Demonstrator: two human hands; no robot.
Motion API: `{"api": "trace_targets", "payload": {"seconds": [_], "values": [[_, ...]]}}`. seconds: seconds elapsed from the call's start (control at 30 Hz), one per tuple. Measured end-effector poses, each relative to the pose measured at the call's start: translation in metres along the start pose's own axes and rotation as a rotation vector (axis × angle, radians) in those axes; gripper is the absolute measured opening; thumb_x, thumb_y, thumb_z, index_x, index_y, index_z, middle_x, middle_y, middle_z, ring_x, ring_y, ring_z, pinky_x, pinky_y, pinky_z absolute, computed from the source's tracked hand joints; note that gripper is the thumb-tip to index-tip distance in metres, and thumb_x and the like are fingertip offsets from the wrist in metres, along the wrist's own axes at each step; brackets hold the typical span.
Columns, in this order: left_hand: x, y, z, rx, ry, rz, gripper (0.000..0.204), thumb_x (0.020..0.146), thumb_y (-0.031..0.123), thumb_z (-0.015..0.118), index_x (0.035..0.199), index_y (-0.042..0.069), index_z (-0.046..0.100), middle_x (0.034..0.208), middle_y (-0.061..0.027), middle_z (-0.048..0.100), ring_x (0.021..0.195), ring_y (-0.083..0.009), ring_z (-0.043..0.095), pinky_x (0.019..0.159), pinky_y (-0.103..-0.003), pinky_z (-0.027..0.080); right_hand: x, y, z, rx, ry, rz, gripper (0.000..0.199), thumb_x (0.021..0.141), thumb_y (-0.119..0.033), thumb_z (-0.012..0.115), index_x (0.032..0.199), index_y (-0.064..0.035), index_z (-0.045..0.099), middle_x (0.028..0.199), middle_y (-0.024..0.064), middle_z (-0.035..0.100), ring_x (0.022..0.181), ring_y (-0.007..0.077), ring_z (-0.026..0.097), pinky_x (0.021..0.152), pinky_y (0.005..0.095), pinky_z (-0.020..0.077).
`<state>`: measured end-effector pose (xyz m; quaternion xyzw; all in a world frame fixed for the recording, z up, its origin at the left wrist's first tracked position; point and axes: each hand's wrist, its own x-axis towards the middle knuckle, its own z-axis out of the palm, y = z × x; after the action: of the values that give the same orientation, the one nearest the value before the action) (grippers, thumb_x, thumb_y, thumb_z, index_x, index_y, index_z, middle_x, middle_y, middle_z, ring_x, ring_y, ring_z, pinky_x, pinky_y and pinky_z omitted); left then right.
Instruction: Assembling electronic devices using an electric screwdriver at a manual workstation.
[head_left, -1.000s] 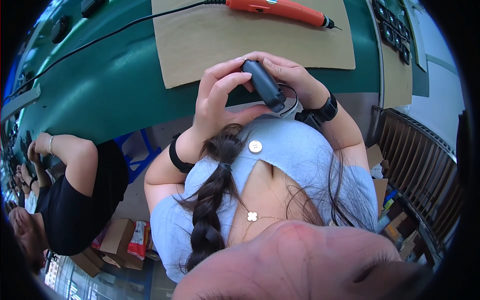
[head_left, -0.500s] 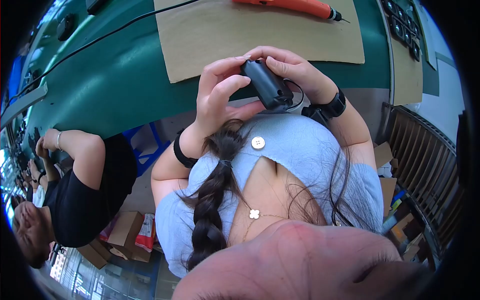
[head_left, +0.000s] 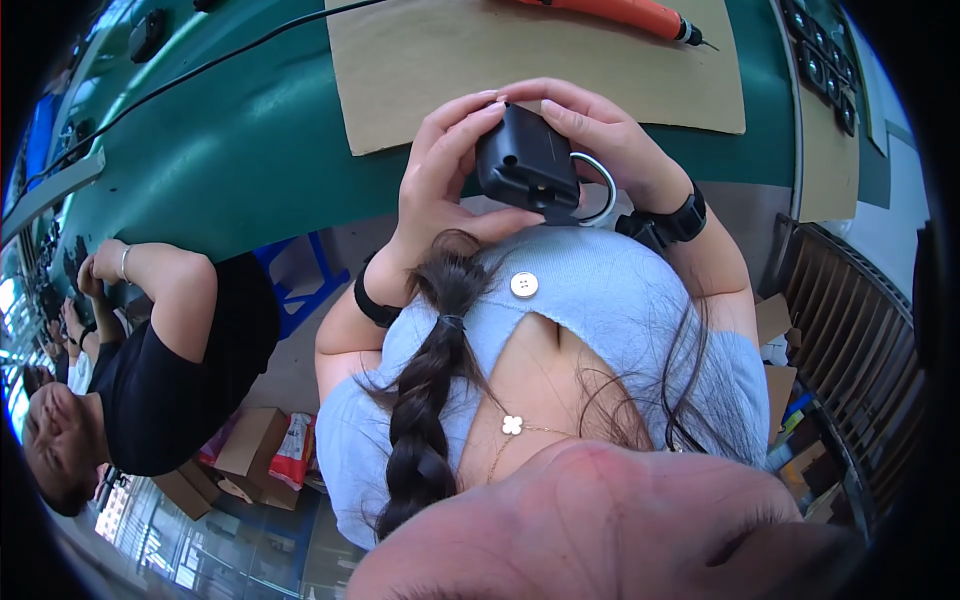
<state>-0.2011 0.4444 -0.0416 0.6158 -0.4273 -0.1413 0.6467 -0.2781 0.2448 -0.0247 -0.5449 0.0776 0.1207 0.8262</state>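
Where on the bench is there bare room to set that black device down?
The cardboard sheet is bare from the hands up to the orange screwdriver. The green mat left of it is bare below the black cable. The right edge is crowded with black parts.

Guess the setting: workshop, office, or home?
Likely a factory assembly line: a long green workbench with cardboard mats, an orange electric screwdriver, and a co-worker seated alongside.
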Motion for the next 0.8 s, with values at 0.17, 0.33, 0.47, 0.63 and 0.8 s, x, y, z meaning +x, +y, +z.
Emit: {"api": "trace_targets", "payload": {"seconds": [0.17,0.33,0.47,0.63,0.8], "values": [[-0.004,0.003,-0.001,-0.711,0.169,-0.430,0.082,0.072,0.019,0.089,0.139,0.004,0.043,0.141,-0.0143,0.046,0.129,-0.0261,0.052,0.109,-0.040,0.045,-0.005,-0.017,-0.008,0.095,-0.117,0.006,0.044,0.105,-0.023,0.050,0.147,-0.0096,0.046,0.112,0.0068,0.064,0.086,0.0097,0.068,0.073,0.0228,0.0577],[-0.009,-0.009,-0.008,-1.060,0.145,-0.481,0.066,0.086,0.027,0.074,0.139,0.007,0.040,0.140,-0.0137,0.046,0.132,-0.0254,0.049,0.113,-0.040,0.042,-0.005,-0.031,0.009,-0.280,-0.117,-0.115,0.049,0.100,-0.007,0.058,0.147,-0.0080,0.046,0.105,0.0082,0.065,0.073,0.0106,0.068,0.070,0.0232,0.0587],[-0.012,-0.009,-0.010,-1.136,0.113,-0.468,0.064,0.090,0.034,0.069,0.140,0.009,0.039,0.140,-0.0145,0.047,0.134,-0.0265,0.048,0.114,-0.042,0.041,-0.004,-0.036,0.015,-0.293,-0.100,-0.047,0.057,0.093,0.005,0.062,0.146,-0.0067,0.047,0.104,0.0081,0.065,0.075,0.0106,0.067,0.067,0.0225,0.0586],[-0.014,-0.015,-0.010,-1.193,0.068,-0.464,0.071,0.089,0.040,0.071,0.144,0.011,0.037,0.144,-0.0160,0.045,0.137,-0.0284,0.046,0.116,-0.042,0.038,-0.006,-0.033,0.019,-0.287,-0.117,-0.089,0.055,0.093,0.008,0.060,0.145,-0.0058,0.047,0.103,0.0081,0.065,0.074,0.0092,0.065,0.064,0.0214,0.0579],[-0.022,-0.030,-0.006,-1.304,0.011,-0.399,0.077,0.090,0.044,0.068,0.149,0.010,0.033,0.148,-0.0169,0.043,0.138,-0.0286,0.045,0.119,-0.041,0.035,-0.007,-0.038,0.023,-0.343,-0.129,-0.097,0.055,0.092,0.009,0.060,0.144,-0.0052,0.048,0.102,0.0077,0.065,0.074,0.0088,0.065,0.063,0.0213,0.0579]]}}
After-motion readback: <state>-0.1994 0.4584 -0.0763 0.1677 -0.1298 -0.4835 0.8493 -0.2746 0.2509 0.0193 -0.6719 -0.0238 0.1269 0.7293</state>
